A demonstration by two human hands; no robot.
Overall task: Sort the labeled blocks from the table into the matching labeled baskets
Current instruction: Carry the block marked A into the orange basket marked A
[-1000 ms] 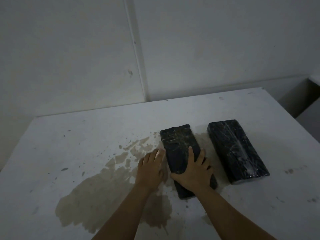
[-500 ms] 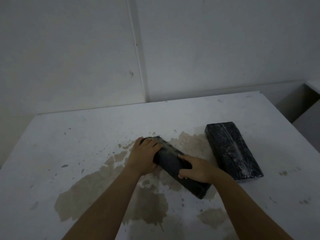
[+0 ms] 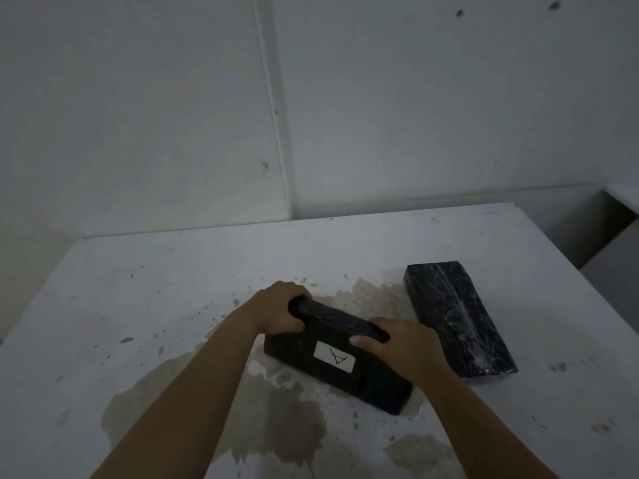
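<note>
A black wrapped block stands tipped on its long edge in the middle of the white table. The face turned toward me bears a white label with a hand-drawn "A". My left hand grips the block's upper left end. My right hand holds its upper right end, fingers over the top edge. A second black wrapped block lies flat to the right, apart from the hands; no label shows on it. No basket is in view.
A brownish wet stain spreads over the table under and in front of the held block. The white wall rises just behind the table. Beyond the table's right edge is a gap, with another white surface at the far right.
Both hands have turned the block from lying flat up onto its edge, so its labelled face now shows. The wet stain under it is uncovered. The second block has not moved.
</note>
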